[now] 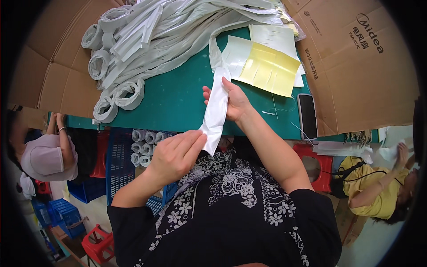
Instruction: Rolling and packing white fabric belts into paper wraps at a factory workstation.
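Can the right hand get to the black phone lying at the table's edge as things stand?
Probably yes: the black phone lies close beside the right hand on bare green table, nothing between, though that hand holds a white fabric strip.

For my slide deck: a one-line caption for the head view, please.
Both hands, left hand and right hand, hold a white fabric strip over a green table.
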Available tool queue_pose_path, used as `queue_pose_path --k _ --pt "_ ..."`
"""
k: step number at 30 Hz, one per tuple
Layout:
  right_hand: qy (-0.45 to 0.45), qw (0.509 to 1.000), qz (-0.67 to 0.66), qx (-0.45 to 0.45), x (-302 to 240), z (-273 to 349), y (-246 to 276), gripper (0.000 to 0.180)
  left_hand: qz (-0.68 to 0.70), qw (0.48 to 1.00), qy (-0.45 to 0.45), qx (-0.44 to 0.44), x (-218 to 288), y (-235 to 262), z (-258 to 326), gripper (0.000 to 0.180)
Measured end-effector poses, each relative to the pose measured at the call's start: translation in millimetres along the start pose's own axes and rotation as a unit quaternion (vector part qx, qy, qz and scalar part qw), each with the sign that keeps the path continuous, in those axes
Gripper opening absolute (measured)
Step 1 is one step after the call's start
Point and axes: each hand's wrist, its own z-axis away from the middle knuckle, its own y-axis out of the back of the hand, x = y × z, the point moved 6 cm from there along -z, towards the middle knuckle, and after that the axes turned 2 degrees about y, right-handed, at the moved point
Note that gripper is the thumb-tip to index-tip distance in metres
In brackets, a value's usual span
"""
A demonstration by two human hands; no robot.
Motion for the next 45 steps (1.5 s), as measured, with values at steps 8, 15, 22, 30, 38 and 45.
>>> queue_pose_path --k 8,15,22,30,38,45 --pt "0.053 0.998 0.031 -0.013 9.5 -19.5 2.5 0.034 0.065 0.997 0.012 0.047 2.9 1.3 36.5 0.026" --pt "0.066 0.995 0.001 -0.079 27.2 -16.8 -11.4 0.031 0.494 0.721 0.482 -0.063 -82.7 -90.6 59.8 0.032" --pt "0.136 0.966 0.202 -0.086 17.0 -5.1 -20.4 0.035 0.651 0.587 0.476 -0.07 -82.5 -143.6 34.4 0.03" --pt "0.147 0.959 0.239 -0.037 0.8 -13.4 -21.7 0.03 0.663 0.604 0.44 0.033 -99.0 -162.3 2.9 0.037" --pt "0.194 0.95 0.238 -0.059 -23.8 -6.6 -41.6 0.028 0.664 0.544 0.491 0.151 -107.8 -145.7 15.5 0.017" --pt "0.197 0.932 0.3 -0.048 0.6 -7.0 -4.3 0.031 0.728 0.45 0.465 0.226 -100.6 -172.7 24.2 0.011"
